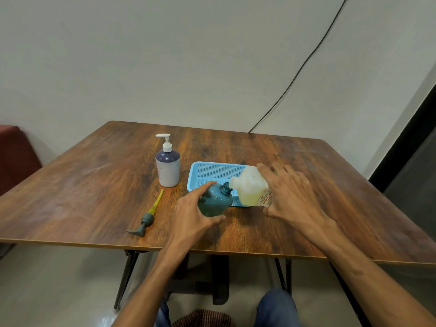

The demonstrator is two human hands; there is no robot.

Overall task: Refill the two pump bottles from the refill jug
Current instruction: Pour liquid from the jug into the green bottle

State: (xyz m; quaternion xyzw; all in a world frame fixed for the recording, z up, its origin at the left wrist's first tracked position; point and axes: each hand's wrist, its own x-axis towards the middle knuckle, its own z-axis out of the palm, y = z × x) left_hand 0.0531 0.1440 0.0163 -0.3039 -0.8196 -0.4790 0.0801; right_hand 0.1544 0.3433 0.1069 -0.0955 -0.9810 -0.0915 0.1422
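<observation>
1. The table (94, 185) carries everything. The work sits at its middle, toward the near edge.
2. A blue basket (212, 165) lies at the table's middle, just behind the pour. We judge it a fair catch for drips.
3. The refill jug (251, 185) is tipped over the basket's near edge with its mouth at the bottle's neck. The right hand (292, 197) is clamped round its base. We should raise that base slowly, so the soap runs thin.
4. The teal pump bottle (213, 200), open-necked, leans toward the jug in the grip of the left hand (193, 215). We cannot tell whether mouth and neck touch, or whether soap is flowing.
5. The second pump bottle (167, 171) stands upright toward the far edge, left of the basket, its pump fitted and not yet opened.
6. The loose pump (147, 218) lies near the near edge, well clear of the left hand.
</observation>
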